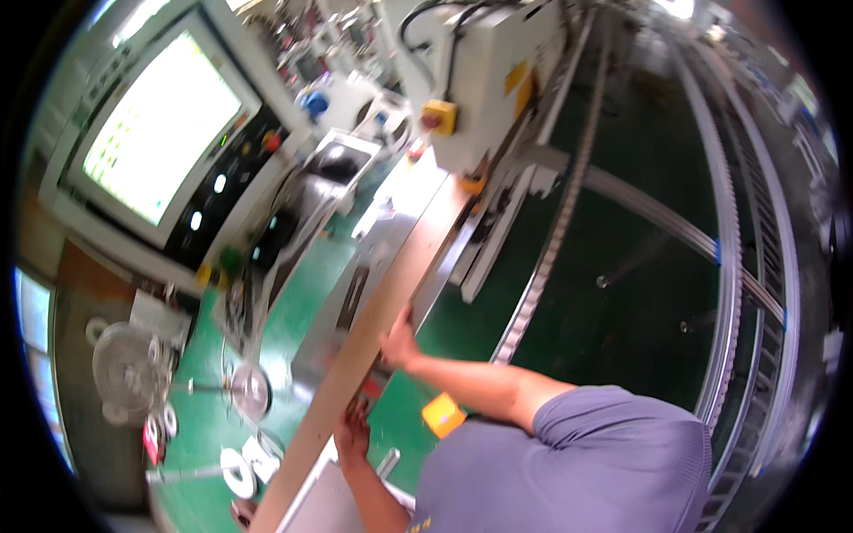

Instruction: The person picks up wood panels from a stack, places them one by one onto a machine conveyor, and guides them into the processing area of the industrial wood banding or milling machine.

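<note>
A long, narrow wooden board runs diagonally from the lower left up toward a white machine head. It lies on the machine's metal bed. My right hand grips the board's right edge about halfway along, with the arm stretched out from my purple sleeve. My left hand sits lower down on the same edge, fingers pressed against the wood. The board's near end runs out of view at the bottom.
A control panel with a bright screen stands at the left. On the green floor are a fan and white rolls. A yellow block lies near my arm. Curved roller rails sweep along the right.
</note>
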Available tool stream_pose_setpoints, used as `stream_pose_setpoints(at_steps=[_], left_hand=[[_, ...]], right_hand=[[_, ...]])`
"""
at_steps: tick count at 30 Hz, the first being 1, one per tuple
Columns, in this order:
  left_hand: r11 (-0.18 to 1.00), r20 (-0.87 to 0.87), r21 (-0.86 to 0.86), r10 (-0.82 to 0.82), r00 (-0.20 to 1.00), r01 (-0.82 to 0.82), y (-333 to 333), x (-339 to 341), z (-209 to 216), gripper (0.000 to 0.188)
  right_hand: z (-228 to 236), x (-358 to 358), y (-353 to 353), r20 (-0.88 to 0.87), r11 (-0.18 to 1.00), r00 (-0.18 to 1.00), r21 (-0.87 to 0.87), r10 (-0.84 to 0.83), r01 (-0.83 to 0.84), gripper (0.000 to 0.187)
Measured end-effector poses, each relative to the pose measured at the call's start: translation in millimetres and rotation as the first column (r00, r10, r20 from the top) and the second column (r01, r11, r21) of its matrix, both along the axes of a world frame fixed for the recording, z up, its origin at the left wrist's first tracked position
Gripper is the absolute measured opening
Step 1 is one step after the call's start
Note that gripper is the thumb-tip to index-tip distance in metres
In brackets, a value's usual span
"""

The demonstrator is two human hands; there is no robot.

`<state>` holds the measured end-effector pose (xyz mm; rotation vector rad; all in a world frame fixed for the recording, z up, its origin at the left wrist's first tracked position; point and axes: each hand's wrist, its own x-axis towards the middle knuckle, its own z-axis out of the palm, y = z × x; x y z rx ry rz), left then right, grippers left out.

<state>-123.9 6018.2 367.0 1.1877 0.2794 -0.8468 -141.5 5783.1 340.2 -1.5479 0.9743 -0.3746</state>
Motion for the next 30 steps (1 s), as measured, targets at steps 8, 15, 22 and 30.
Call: stream_pose_setpoints(at_steps=[8,15,22,30], left_hand=[[0.999,-0.145,-0.033,-0.026,0.989,0.022,22.2,18.4,-30.8,0.04],[0.997,-0.12,-0.045,-0.066,0.991,0.061,16.1,12.6,-15.5,0.036],[0.994,-0.146,-0.084,-0.079,0.986,0.067,32.1,20.6,-33.9,0.039],[0.999,-0.169,-0.025,-0.03,0.985,0.027,25.8,18.2,-36.1,0.041]], right_hand=[[36.3,-14.8,-1.3,0.021,0.991,1.0,0.134,-0.017,0.014,0.089],[28.2,-13.7,-0.5,0.017,0.994,1.0,0.107,-0.011,0.01,0.089],[28.3,-10.9,3.7,0.048,0.995,0.998,0.096,-0.028,0.023,0.087],[24.3,-9.4,1.8,0.053,0.995,0.998,0.095,-0.042,0.037,0.087]])
